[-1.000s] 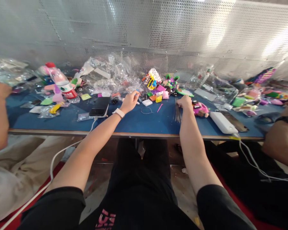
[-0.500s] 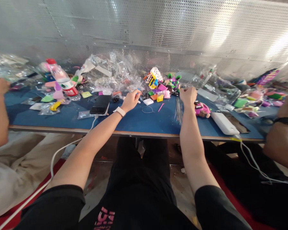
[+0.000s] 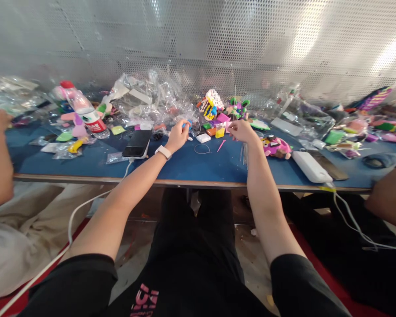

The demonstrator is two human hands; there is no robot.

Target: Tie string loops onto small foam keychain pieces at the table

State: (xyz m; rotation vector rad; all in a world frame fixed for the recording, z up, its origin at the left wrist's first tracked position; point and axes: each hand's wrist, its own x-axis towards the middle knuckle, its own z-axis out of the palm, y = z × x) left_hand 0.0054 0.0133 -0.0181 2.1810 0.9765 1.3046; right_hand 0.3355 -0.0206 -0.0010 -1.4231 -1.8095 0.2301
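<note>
My left hand [image 3: 178, 135], with a white band at the wrist, is closed round a small blue lump [image 3: 187, 124] that looks like modelling clay. My right hand [image 3: 241, 131] is pinched, and a thin wire [image 3: 235, 99] stands up from its fingers. Below that hand a bundle of thin grey wires [image 3: 243, 156] lies on the blue table [image 3: 198, 169], partly hidden by my forearm. Between my hands are a white packet [image 3: 203, 138], a yellow packet [image 3: 220, 130], a pink stick [image 3: 221, 145] and a wire loop [image 3: 202, 149].
Clear plastic bags [image 3: 155, 94] and colourful clay figures [image 3: 211, 105] line the back by a perforated metal panel [image 3: 198, 39]. A bottle [image 3: 90, 115] and phone [image 3: 137, 144] are left; a pink figure [image 3: 277, 147] and white power bank [image 3: 312, 167] right. People sit on both sides.
My right hand has moved left from the wire bundle, with a thin wire now upright at its fingers. My left hand has turned slightly, showing more of the blue lump.
</note>
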